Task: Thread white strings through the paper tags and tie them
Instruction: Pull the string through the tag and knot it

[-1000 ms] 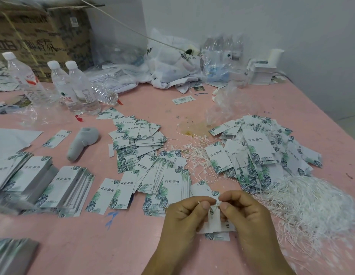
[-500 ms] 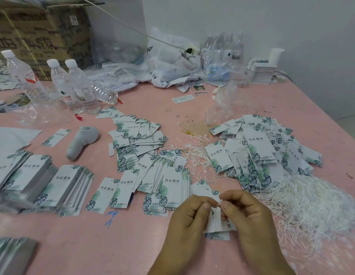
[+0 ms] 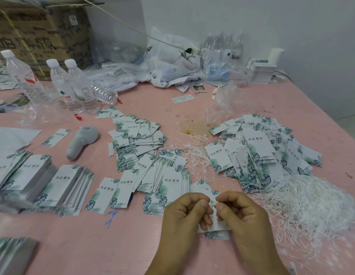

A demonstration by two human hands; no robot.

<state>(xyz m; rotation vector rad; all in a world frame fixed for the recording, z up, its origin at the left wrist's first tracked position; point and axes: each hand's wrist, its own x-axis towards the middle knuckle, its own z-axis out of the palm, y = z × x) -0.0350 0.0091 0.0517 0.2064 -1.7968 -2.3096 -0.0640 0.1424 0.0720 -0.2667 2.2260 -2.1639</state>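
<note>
Fingertips of both hands meet over one small paper tag (image 3: pixel 212 225), which hangs between them just above the pink table (image 3: pixel 133 245). On the left hand (image 3: pixel 184 213) the thumb and curled fingers pinch the tag's upper edge from the left side; on the right hand (image 3: pixel 242 213) the thumb and forefinger are pressed together at that same top edge, almost touching the left thumb. Whether a string lies in that right-hand pinch is too fine to tell. Most of the tag is hidden behind the knuckles, with only its lower white part and leaf-printed bottom showing below them.

Just to the right of the hands spreads a loose heap of white strings (image 3: pixel 311 201). Beyond it, farther up the table, lies a pile of tags (image 3: pixel 258 147) with thin strings trailing out toward the middle. Left of the hands, plain tags sit in fanned rows and neat stacks (image 3: pixel 69 185). A grey handheld tool (image 3: pixel 81 141) lies beyond those stacks, and water bottles (image 3: pixel 73 86) stand near the far left edge.
</note>
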